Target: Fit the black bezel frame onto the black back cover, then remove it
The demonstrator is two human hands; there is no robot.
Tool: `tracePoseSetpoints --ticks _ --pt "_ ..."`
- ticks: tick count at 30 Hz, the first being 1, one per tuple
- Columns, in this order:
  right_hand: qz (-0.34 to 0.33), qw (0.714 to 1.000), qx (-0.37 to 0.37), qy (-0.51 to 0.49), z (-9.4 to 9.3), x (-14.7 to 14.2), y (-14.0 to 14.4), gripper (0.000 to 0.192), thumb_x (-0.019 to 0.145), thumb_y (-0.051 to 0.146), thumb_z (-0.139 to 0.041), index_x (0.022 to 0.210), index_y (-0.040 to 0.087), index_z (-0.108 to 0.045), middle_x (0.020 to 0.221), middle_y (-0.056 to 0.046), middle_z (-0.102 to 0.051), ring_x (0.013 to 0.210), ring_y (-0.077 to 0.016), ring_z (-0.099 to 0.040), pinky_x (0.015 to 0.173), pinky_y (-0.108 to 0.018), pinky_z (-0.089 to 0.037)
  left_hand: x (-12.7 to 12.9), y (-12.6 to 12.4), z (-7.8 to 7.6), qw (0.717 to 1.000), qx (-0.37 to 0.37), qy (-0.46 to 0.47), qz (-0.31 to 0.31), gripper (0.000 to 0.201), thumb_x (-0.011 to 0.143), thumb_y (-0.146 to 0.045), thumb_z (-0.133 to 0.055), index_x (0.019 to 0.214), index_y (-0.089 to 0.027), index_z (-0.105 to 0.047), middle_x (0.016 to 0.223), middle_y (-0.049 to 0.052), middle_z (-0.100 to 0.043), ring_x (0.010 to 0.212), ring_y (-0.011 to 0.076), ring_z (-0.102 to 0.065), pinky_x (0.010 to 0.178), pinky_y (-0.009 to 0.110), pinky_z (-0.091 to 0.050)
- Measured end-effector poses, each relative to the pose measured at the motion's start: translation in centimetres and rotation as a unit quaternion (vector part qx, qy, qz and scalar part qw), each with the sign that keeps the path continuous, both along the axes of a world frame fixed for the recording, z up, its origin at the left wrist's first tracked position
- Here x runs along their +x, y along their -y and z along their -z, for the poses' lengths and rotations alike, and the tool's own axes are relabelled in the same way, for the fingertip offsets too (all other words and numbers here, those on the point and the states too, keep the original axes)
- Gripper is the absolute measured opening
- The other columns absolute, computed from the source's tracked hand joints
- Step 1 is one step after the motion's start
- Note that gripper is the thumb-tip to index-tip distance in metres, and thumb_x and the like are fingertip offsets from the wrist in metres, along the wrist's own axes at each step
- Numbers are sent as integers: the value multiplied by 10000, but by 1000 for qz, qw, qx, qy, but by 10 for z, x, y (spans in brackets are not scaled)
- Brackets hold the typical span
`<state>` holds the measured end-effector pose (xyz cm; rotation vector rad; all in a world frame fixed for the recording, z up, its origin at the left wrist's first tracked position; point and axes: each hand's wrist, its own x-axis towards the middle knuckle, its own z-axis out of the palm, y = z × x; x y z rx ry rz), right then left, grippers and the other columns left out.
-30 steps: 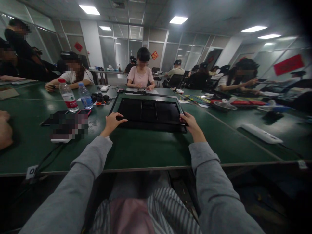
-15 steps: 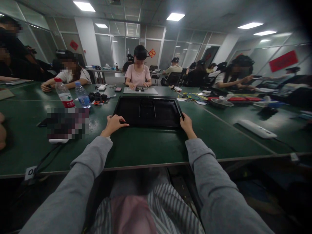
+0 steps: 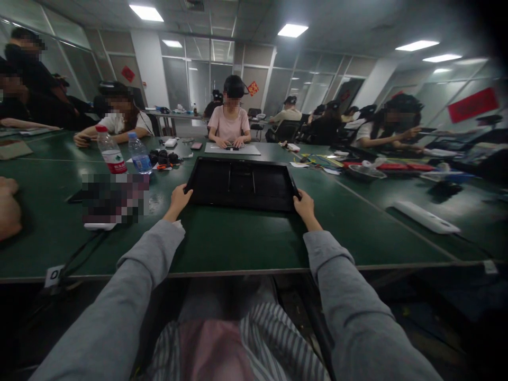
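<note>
Head view: my left hand [image 3: 179, 200] and right hand [image 3: 306, 205] clamp near corners of black panel [image 3: 243, 184] at 12 o'clock on green table [image 3: 238, 238]. Grip secured; panel not yet clear of table, judging by lie.

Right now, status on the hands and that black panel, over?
Left hand grips the black panel at its near left corner. Right hand grips the near right corner. Panel on the green table; water bottles off left.

The black panel [image 3: 242, 184] looks like matt plastic with a faint sheen along its raised rim; the table [image 3: 238, 238] wears a smooth, dull green surface; two water bottles [image 3: 125, 153] are clear glossy plastic; the sleeves [image 3: 151, 264] are soft grey cloth
</note>
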<state>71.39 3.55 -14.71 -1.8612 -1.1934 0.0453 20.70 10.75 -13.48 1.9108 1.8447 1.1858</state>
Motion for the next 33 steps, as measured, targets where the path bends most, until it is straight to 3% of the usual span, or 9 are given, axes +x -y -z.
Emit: tracePoseSetpoints --ticks 4,11,17,20,22,25,28,33 --pt "-22 1000 -13 17 0 -10 -9 494 877 197 -597 1355 122 -694 1285 -184 -741 1252 -323 -678 1157 -524 -474 -12 -1 -1 997 -56 -5 -53 389 946 -252 -600 1290 -134 -738 1289 161 -753 1225 314 -686 1065 403 -504" --pt "-27 1000 -9 8 7 -15 -22 511 879 204 -565 1377 128 -650 1224 -173 -746 1149 -308 -693 1092 -514 -507 -20 -2 1 993 -59 -57 -84 407 1005 -422 -549 1192 -134 -767 1207 203 -764 1171 357 -697 1001 428 -512" --pt "-1 995 -2 104 5 -19 -18 502 912 232 -516 1380 87 -628 1256 -231 -696 1223 -346 -605 1118 -558 -444 -14 1 3 990 -56 -81 -105 485 1024 -440 -527 1318 -90 -688 1280 245 -719 1230 383 -653 1045 494 -484" --pt "17 990 34 135 1 -21 -15 515 936 257 -490 1407 82 -601 1270 -246 -669 1243 -355 -567 1115 -573 -430 -8 7 -1 987 2 -92 -133 541 1030 -435 -501 1422 -79 -611 1390 268 -655 1346 410 -564 1108 570 -425" --pt "32 988 65 135 -1 -21 -14 529 943 256 -463 1429 81 -577 1279 -249 -656 1249 -353 -556 1114 -578 -428 -2 12 -4 985 62 -112 -116 574 1037 -429 -471 1490 -86 -553 1463 266 -608 1418 410 -496 1156 591 -370" --pt "27 988 85 124 -2 -22 -16 553 944 274 -450 1454 83 -549 1302 -253 -645 1265 -356 -555 1122 -593 -425 6 18 -9 981 114 -155 -28 599 1047 -446 -443 1549 -125 -505 1536 230 -567 1470 375 -447 1216 571 -299" --pt "-14 994 54 94 2 -22 -21 580 914 290 -502 1456 87 -548 1328 -248 -648 1290 -365 -569 1136 -596 -436 13 23 -8 974 101 -199 42 618 1051 -479 -441 1581 -163 -477 1606 197 -516 1507 358 -405 1241 582 -254" --pt "-53 999 1 14 9 -13 -29 571 845 176 -495 1403 107 -598 1357 -206 -676 1317 -325 -607 1201 -548 -425 15 24 -4 975 75 -205 41 661 1015 -534 -533 1566 -170 -499 1653 191 -461 1539 375 -350 1247 608 -240"
